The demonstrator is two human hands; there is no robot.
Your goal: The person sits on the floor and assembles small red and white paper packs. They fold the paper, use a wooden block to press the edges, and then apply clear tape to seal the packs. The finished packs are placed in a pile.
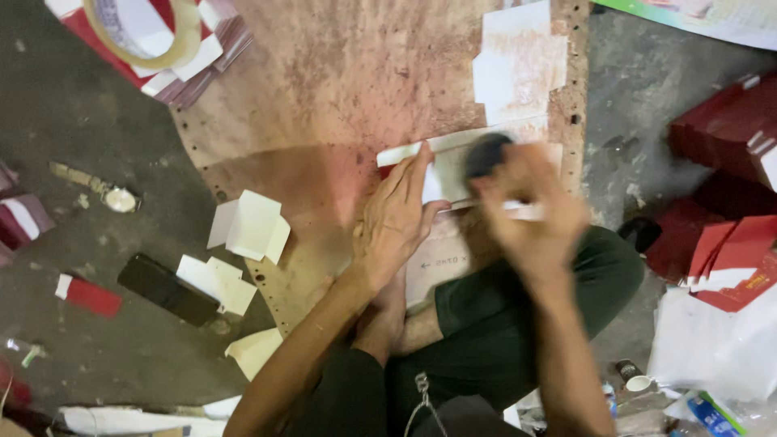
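Two hands: my left hand [396, 222] presses flat, fingers spread; right hand [530, 214] blurred, grip unclear.
Thing: thin white card strip [453, 174], centre frame on brown board [324, 105].
Handling: I judge it light, bendy; hold edges.

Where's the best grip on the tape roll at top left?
Likely the ring's lower rim: the tape roll lies flat on a stack of red-and-white cards, hole up. Come from above, one finger inside the hole, thumb outside. Its top edge is out of frame.
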